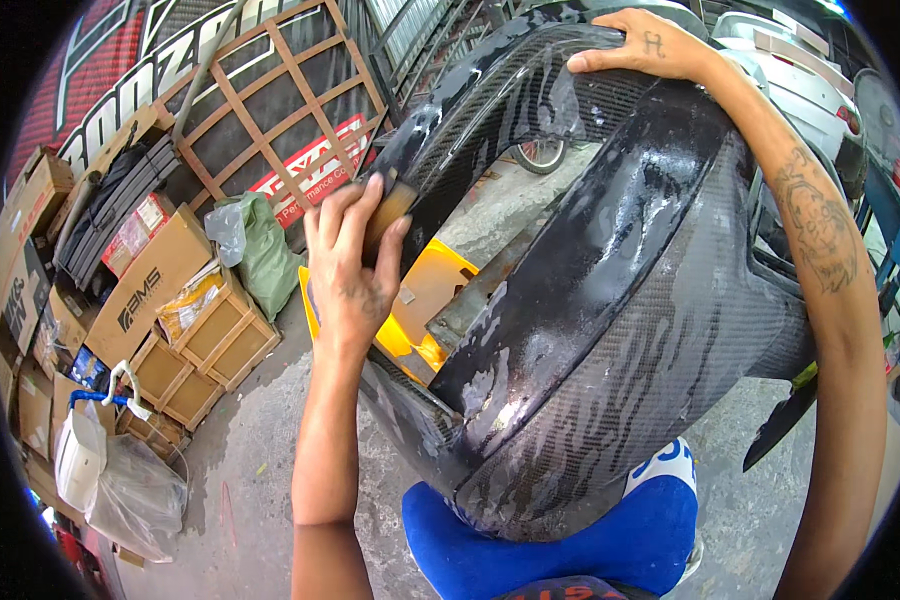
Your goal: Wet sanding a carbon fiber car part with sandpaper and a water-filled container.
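Note:
A large carbon-fibre panel [595, 330] with a weave, glossy black areas and wet-looking streaks fills the middle of the view above my blue-clad legs, with an open gap in its left part. My left hand [355, 265] is closed around a small tan block [391, 212], slightly blurred, against the panel's left raised edge. My right hand [640, 48] grips the panel's top rim at the upper right, thumb and fingers over the edge. A yellow piece [430, 275] shows underneath, through the gap.
Cardboard boxes [140, 300], wooden crates [225, 335], a green bag [275, 275] and a bagged white item [85, 460] crowd the left. A lattice frame [258, 98] leans behind. A bicycle wheel [535, 157] shows beyond the panel. A white car body [780, 70] stands at back right.

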